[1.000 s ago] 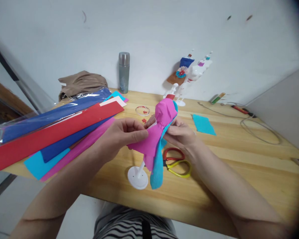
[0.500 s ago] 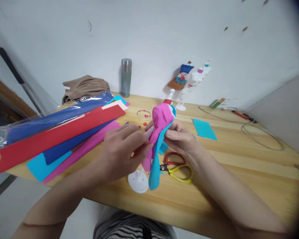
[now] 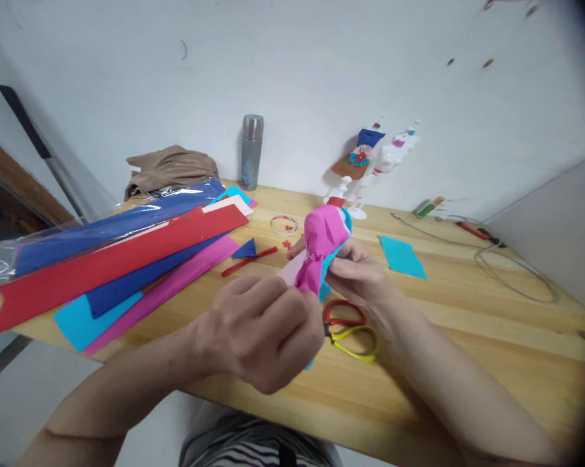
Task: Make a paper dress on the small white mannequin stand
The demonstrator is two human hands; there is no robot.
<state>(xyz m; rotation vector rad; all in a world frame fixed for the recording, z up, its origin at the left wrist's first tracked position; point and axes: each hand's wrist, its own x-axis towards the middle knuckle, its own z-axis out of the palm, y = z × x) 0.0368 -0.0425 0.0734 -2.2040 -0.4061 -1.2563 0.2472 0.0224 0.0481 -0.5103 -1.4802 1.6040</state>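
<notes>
Between my hands a small white mannequin leans to the right, its bodice wrapped in pink crepe paper with a red band at the neck. Blue crepe paper runs down its right side. My left hand is closed in a fist around the lower, gathered end of the pink paper and hides the mannequin's base. Behind the bodice, my right hand grips the mannequin, its fingertips partly hidden. Scissors with red and yellow handles lie on the table under my right wrist.
Coloured paper strips and a brown cloth lie at the left. A flask stands by the wall. Two dressed mannequins are at the back. A blue sheet and a cable lie at the right, red scraps mid-table.
My left hand has moved down and right, closing into a fist around the pink paper's lower end. The pink paper is now bunched tighter, and the mannequin's base has gone out of sight.
</notes>
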